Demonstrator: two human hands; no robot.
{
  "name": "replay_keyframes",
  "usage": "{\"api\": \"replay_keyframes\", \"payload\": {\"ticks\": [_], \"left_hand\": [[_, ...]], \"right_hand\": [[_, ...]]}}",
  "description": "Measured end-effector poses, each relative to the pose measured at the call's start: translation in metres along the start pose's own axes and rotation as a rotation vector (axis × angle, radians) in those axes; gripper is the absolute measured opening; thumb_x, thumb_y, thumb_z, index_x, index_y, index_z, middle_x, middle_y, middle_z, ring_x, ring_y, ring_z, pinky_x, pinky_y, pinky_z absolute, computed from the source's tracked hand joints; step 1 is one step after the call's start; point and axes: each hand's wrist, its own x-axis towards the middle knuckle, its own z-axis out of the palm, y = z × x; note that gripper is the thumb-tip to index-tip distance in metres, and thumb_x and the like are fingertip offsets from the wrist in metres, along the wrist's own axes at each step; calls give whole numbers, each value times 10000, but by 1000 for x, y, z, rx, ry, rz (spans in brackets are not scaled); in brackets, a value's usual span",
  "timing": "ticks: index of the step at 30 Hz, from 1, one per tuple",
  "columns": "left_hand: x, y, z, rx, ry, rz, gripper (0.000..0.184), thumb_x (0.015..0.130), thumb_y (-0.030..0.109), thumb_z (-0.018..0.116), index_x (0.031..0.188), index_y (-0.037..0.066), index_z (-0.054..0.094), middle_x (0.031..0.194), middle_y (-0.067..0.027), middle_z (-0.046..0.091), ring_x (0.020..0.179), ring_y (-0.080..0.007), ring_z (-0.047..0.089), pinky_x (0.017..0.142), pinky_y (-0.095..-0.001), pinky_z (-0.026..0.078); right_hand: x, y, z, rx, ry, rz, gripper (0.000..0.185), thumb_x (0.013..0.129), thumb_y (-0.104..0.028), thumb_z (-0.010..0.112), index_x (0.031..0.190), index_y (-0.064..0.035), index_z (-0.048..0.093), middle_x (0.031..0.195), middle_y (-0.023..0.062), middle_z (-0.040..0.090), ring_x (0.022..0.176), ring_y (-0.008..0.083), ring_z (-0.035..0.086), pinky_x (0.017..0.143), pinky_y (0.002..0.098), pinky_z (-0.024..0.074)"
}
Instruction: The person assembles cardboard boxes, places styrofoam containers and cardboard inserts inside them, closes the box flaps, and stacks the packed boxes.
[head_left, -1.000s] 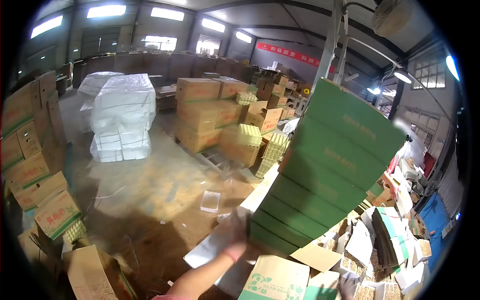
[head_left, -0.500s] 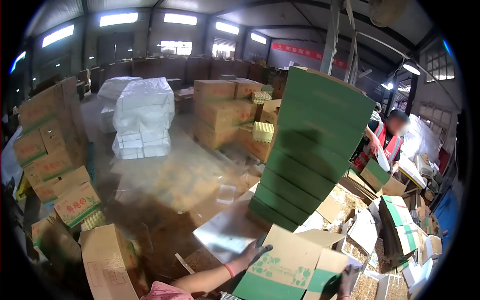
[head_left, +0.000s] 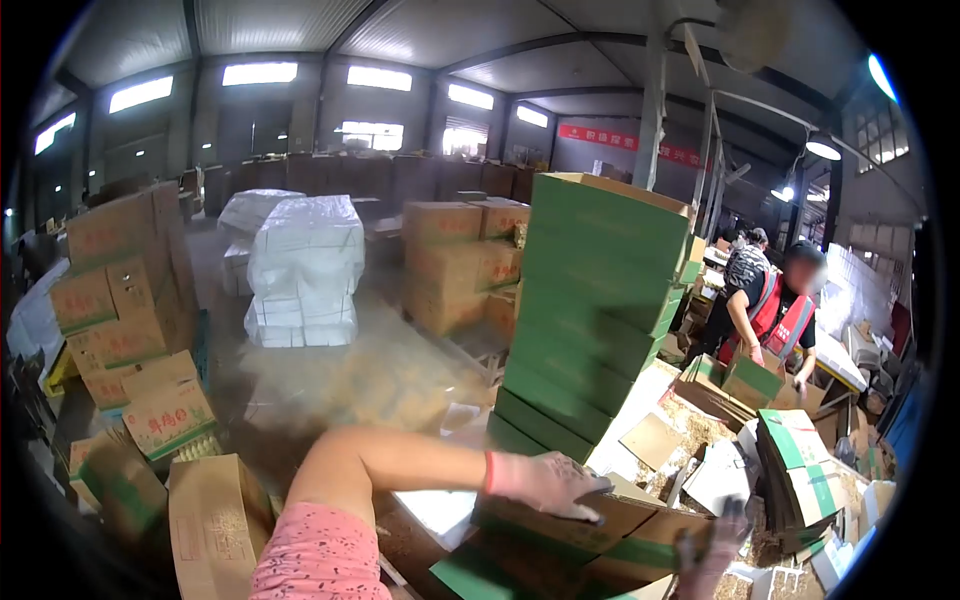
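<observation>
In front of me sits a brown-and-green cardboard box (head_left: 590,530), its near part dark and blurred. My left hand (head_left: 550,486), in a pinkish glove with dark fingertips, reaches across its top; the fingers stretch flat along the upper edge and flap. At the box's right side, my right hand (head_left: 715,550) is gloved and raised, fingers apart and slightly smeared by motion. Whether the right palm touches the cardboard I cannot tell. Directly behind the box rises a tall stack of green boxes (head_left: 600,300), the top one open.
A co-worker (head_left: 775,310) in a red vest handles cardboard at the right. Flattened green-and-white cartons (head_left: 800,460) lie nearer, among loose husk-like filling. Brown cartons (head_left: 165,405) stand at the left, an open brown box (head_left: 205,520) near me, and plastic-wrapped white blocks (head_left: 305,270) farther back.
My left hand has moved from the box's left edge to across its top, the arm now raised. The box has tilted and turned darker side up. My right hand has lifted with fingers spread.
</observation>
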Motion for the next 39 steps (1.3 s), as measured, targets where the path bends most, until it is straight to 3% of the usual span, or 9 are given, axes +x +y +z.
{"api": "replay_keyframes", "payload": {"ticks": [2,7,9,14,16,19,28,34,39], "left_hand": [[9,-17,-8,-252,-190,-115,725,921,630,380,1379,69,381,1251,-225,544,1107,-403,559,939,-465,439],[38,-25,-35,-49,-31,-117,462,927,373,478,1252,45,484,1133,-219,613,1070,-396,575,918,-457,440],[41,-27,-48,-597,-24,-301,321,872,209,496,1103,-8,552,1000,-265,636,1045,-394,586,904,-428,449],[73,37,45,59,978,266,270,838,199,552,823,-62,621,1100,-362,546,1059,-451,531,936,-516,432],[115,59,129,-392,790,839,665,848,475,562,1247,-53,505,1365,-333,364,1320,-477,285,1120,-550,208],[105,85,120,-211,440,835,634,854,460,574,1256,-27,512,1306,-283,419,1249,-419,343,1079,-522,257],[75,101,53,131,435,978,551,875,416,608,1282,54,531,1128,-133,585,1035,-248,515,957,-436,404],[46,-7,94,-243,302,328,916,772,505,642,1451,14,273,1494,-228,255,1421,-414,147,1133,-583,133],[13,-59,76,-408,571,380,839,812,469,608,1454,38,282,1478,-226,282,1361,-423,262,1135,-491,195]], "right_hand": [[18,-38,-42,79,-157,212,582,813,-292,682,1328,-102,488,1399,105,456,1354,331,330,1124,608,120],[-42,-1,-59,670,-104,47,435,840,-397,648,1142,-95,566,1225,87,583,1178,301,517,1146,546,173],[-33,-7,-30,6,-252,190,420,866,-417,608,1126,-90,561,1203,89,584,1136,279,535,1122,514,237],[-12,-12,-12,95,-320,110,442,887,-367,580,1208,-75,500,1266,120,523,1176,282,490,1094,460,278],[4,-12,0,157,-329,63,464,891,-338,577,1253,-68,471,1303,135,491,1207,289,464,1086,440,282],[52,17,23,174,-229,48,505,897,-293,571,1320,-58,427,1358,157,445,1252,300,424,1074,411,289],[60,-52,-37,-194,-463,-286,424,944,-354,512,1226,-39,506,1152,110,595,1034,228,571,818,325,453],[54,-148,-31,340,-782,-284,433,921,-289,537,1264,-30,482,1055,123,619,955,246,599,788,353,470],[58,-189,-26,464,-883,-263,456,902,-234,558,1295,-22,462,974,134,639,889,261,621,762,376,485]]}}
